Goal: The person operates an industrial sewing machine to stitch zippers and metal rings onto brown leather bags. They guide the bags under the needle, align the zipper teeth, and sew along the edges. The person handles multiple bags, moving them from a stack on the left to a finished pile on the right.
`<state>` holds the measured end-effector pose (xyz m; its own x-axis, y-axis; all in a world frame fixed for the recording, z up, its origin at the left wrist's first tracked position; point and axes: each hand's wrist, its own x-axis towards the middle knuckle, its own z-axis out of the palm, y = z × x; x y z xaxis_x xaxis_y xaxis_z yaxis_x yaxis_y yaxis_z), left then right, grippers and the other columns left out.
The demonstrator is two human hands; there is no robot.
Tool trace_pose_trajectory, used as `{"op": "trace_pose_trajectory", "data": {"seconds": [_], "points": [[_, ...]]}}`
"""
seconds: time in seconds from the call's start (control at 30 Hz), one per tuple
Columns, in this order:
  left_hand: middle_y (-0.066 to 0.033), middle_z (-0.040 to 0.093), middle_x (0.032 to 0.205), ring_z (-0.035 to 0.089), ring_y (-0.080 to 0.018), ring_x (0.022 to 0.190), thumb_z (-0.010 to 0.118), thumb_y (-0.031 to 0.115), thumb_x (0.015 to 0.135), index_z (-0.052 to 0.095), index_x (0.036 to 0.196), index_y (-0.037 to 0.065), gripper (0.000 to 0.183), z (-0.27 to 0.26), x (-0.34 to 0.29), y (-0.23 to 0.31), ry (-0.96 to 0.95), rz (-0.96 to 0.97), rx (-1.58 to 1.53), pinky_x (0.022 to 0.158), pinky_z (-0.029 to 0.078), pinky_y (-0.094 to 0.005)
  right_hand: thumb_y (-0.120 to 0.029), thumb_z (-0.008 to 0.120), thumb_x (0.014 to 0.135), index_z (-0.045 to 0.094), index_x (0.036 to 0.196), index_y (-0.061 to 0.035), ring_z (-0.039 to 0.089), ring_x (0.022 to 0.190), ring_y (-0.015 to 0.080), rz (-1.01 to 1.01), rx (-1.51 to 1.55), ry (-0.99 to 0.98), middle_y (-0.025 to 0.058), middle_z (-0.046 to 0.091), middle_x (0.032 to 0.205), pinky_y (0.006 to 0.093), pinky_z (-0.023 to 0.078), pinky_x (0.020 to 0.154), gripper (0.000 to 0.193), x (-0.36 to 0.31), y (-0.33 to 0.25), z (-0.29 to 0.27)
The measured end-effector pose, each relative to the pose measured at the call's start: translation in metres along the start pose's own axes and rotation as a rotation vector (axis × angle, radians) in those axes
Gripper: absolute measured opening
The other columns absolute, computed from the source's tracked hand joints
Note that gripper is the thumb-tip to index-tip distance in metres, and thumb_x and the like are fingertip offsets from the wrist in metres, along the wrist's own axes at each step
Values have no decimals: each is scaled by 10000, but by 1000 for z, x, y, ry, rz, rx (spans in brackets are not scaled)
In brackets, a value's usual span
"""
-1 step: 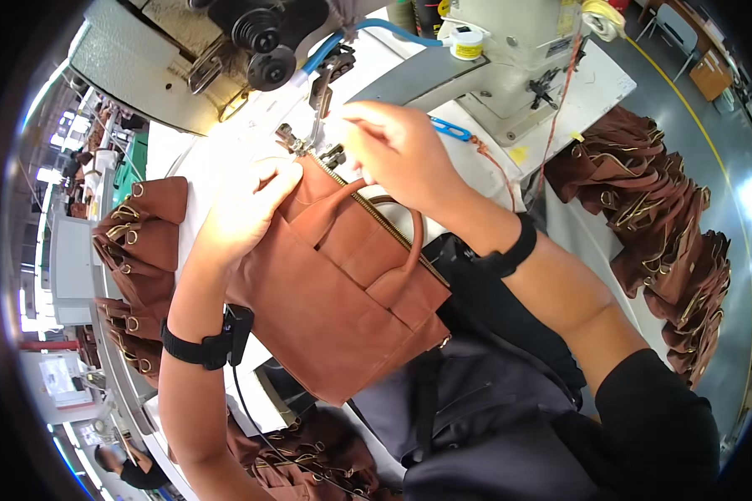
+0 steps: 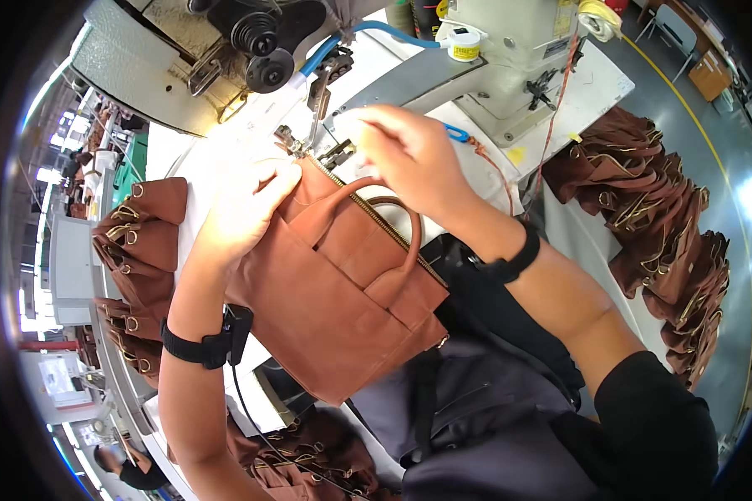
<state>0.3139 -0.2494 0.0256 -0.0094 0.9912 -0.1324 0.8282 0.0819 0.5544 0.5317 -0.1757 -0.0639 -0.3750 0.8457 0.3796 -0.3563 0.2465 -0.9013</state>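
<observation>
A brown leather handbag [image 2: 309, 301] with a brass zip [image 2: 380, 219] and two rolled handles [image 2: 415, 238] lies tilted, its top corner at the presser foot [image 2: 297, 146] of a sewing machine [image 2: 134, 71]. My left hand [image 2: 246, 200] grips the bag beside that corner, thumb on the leather; bright light washes out its fingers. Above the zip, my right hand [image 2: 414, 159] is raised off the bag with its fingers pinched together; whatever they hold, if anything, does not show. A blue-handled tool [image 2: 457, 132] on an orange cord lies partly behind this hand.
Piles of similar brown bags lie to the right [image 2: 643, 200], to the left [image 2: 142, 242] and below [image 2: 317, 455]. A small white tub [image 2: 464, 44] stands on the machine bed. Far off at lower left is another person [image 2: 134, 468].
My right hand has shifted slightly to the right, away from the presser foot, and covers more of the blue-handled tool. My left hand and the handbag stay almost still.
</observation>
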Motion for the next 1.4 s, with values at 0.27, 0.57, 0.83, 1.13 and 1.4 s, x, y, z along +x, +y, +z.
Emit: {"op": "trace_pose_trajectory", "data": {"seconds": [0.27, 0.57, 0.83, 1.13, 1.4], "points": [[-22, 655, 1091, 585, -124, 1046, 670, 161, 979, 709, 1089, 1, 198, 3, -1, -7, 56, -88, -406, 961, 459, -281, -242, 658, 1038, 653, 1311, 5, 660, 1050, 121, 729, 515, -236, 78, 697, 1189, 304, 558, 877, 367, -48, 14, -25], [-8, 654, 1079, 576, -97, 1030, 683, 124, 968, 697, 1092, 12, 167, -2, 5, -11, -3, -20, -429, 963, 459, -271, -190, 630, 1007, 683, 1136, -4, 577, 822, 167, 149, -108, -131, 67, 671, 926, 306, 490, 760, 233, -45, -9, 28], [-35, 712, 1024, 637, -114, 1008, 710, 62, 940, 708, 1109, -20, 188, 0, 2, -4, 46, -88, -637, 972, 503, -280, -182, 628, 1031, 712, 1124, 20, 532, 791, 51, 271, -191, -81, -5, 658, 843, 239, 456, 706, 237, -54, -22, 29], [-50, 721, 1100, 641, -112, 998, 737, 90, 929, 702, 1183, -20, 280, -1, 8, -5, 25, -112, -774, 913, 511, -276, -264, 699, 1000, 744, 985, 18, 448, 692, 8, 412, 15, 4, -77, 562, 714, 229, 351, 592, 286, -53, -39, 31], [-72, 733, 1147, 665, -95, 1034, 716, 141, 958, 694, 1246, -37, 339, -2, 11, -26, -8, -56, -690, 922, 521, -250, -236, 716, 988, 729, 890, 7, 399, 630, 6, 483, 11, 47, -96, 517, 675, 231, 287, 544, 263, -71, -36, 29]]}}
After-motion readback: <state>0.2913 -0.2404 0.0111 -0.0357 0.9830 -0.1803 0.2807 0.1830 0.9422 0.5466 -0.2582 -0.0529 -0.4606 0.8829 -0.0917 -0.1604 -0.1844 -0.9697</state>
